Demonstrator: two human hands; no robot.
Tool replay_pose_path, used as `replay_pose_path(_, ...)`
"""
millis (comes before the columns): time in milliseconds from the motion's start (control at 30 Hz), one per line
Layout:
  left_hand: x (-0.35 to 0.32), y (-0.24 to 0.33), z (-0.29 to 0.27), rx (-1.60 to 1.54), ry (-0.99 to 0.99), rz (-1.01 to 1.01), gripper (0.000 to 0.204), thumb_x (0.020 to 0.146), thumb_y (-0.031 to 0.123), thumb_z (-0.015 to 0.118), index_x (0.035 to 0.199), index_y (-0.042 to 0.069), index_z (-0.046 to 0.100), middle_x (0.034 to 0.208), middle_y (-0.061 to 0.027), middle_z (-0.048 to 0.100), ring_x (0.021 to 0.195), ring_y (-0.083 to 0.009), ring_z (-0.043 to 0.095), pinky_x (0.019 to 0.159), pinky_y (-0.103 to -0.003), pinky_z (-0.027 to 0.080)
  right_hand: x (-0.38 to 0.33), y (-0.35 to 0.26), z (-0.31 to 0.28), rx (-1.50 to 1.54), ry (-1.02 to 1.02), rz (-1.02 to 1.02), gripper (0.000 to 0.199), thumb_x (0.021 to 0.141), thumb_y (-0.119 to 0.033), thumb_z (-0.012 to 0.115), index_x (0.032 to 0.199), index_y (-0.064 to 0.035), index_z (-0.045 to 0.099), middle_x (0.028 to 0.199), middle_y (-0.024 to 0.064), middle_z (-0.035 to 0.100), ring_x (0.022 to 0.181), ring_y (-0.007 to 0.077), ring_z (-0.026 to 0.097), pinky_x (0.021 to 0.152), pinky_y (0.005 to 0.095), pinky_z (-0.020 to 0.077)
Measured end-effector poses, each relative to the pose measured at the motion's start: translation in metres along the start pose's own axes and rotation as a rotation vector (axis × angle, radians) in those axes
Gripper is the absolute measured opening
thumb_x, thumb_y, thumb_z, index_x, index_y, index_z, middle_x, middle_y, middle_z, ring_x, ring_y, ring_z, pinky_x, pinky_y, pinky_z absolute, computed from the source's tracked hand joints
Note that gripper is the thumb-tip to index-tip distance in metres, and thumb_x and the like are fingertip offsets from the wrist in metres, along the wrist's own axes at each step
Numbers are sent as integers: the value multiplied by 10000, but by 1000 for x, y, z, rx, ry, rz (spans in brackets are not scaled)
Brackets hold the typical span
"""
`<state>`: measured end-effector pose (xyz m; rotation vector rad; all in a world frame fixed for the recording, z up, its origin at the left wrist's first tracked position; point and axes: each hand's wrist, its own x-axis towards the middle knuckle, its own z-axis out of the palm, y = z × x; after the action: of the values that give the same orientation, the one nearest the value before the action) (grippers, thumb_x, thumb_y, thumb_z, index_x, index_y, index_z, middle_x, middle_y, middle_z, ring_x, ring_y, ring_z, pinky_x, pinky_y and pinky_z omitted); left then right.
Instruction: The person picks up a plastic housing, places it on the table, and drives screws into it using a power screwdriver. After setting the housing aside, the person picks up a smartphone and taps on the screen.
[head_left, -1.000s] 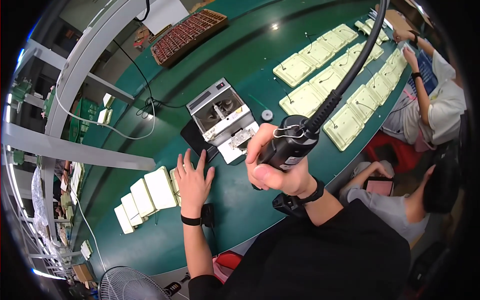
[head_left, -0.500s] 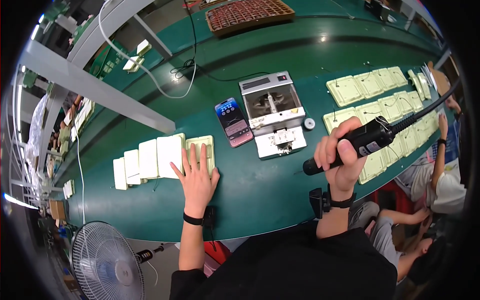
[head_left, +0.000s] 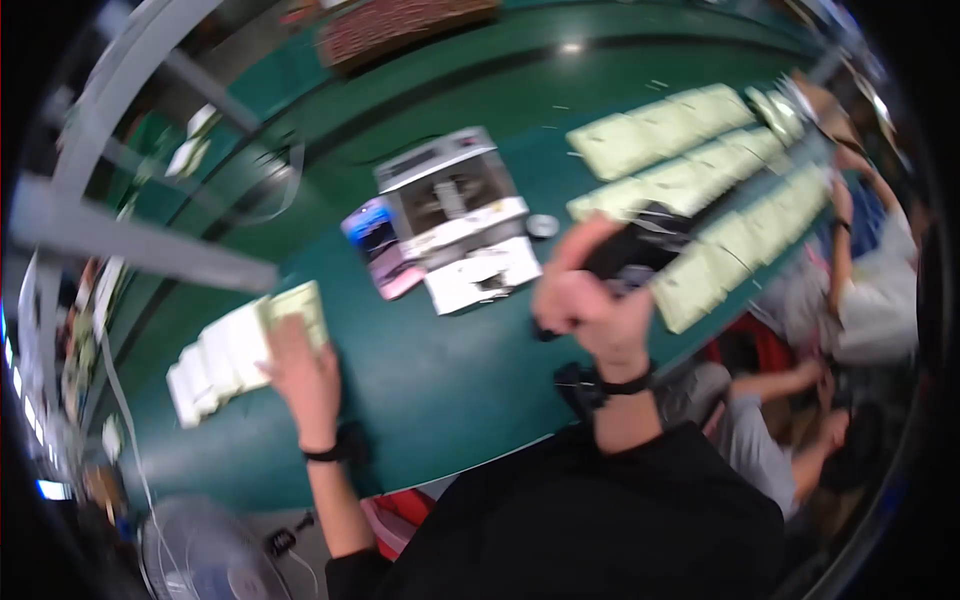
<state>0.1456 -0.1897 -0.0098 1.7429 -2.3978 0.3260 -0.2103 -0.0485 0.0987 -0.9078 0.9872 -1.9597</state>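
Observation:
My left hand (head_left: 303,385) lies with its fingers stretched out on the right end of an overlapping row of pale yellow-green plastic casings (head_left: 228,348). The end casing (head_left: 298,300) shows its recessed inside beyond the fingertips. My right hand (head_left: 585,310) is wrapped round a black corded electric screwdriver (head_left: 632,258), raised above the table and blurred by motion. Its tip cannot be made out. Between the hands stands a silver screw feeder (head_left: 455,205) with a clear window and a white front. A phone (head_left: 383,248) with a lit screen leans against its left side.
Rows of similar pale casings (head_left: 690,285) cover the right of the green table (head_left: 430,400). A small round container (head_left: 542,226) sits beside the feeder. A grey metal post (head_left: 140,235) rises at left, a fan (head_left: 215,555) below. Another person's arm (head_left: 842,255) reaches in at far right.
The whole view has turned and blurred, shifting the table's things leftward. My right hand still grips the screwdriver, which now points differently; my left hand stays on the casings.

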Motion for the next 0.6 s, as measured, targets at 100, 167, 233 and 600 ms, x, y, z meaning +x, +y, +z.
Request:
replay_pose_path(100,-6,16,-41,-385,49,232,595,950,76,629,1524,67,471,1524,-196,502,1402,-391,481,1155,-527,370,0,-8,2,58,-28,112,156,874,7,717,962,-27,593,678,36,597,516,112,561,475,269,440)
replay_pose_path(167,-2,42,-64,-554,-90,333,570,952,53,619,1506,50,486,1498,-202,517,1371,-384,514,1116,-470,427,-2,-28,11,94,-86,126,155,882,-32,745,970,-28,617,707,21,614,525,82,558,483,256,434)
replay_pose_path(233,5,101,-77,-712,-602,618,543,942,48,612,1475,28,510,1444,-213,549,1338,-381,544,1069,-441,461,-7,-44,4,152,-139,141,159,889,-73,765,961,-28,631,721,8,625,527,71,555,487,249,430)
replay_pose_path(600,-40,395,-48,-709,-123,1440,743,929,254,660,1580,26,385,1517,-218,508,1448,-386,444,1261,-520,262,-54,-108,-9,155,-269,58,238,882,-153,802,932,-10,619,670,12,609,489,79,556,462,240,441)
